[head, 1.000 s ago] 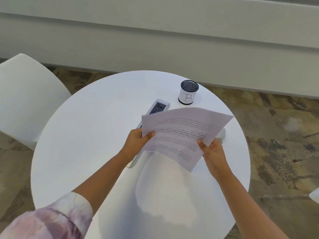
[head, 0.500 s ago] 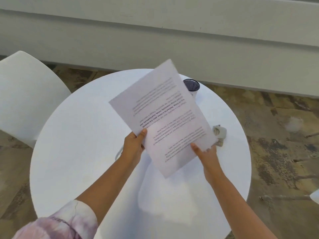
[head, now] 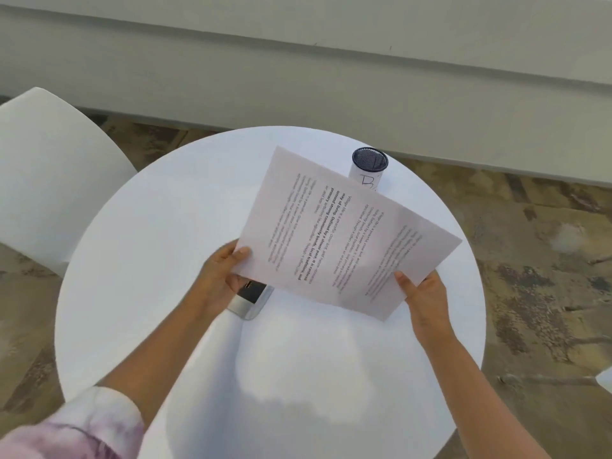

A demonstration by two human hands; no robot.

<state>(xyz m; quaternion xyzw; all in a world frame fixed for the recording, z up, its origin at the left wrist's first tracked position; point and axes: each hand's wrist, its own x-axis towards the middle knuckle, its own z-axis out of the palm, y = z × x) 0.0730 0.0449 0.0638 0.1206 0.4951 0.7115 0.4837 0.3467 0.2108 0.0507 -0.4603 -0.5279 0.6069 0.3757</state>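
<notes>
Now paper held btwn left grip & right grip.

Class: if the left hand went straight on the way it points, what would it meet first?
The left hand pinches the printed sheet, so that comes first; beyond it probably the cup marked B, though depth is unclear.

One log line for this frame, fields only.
left hand: pinches printed paper | right hand: pinches printed paper | printed paper: held above white table | cup: behind paper, partly hidden
</notes>
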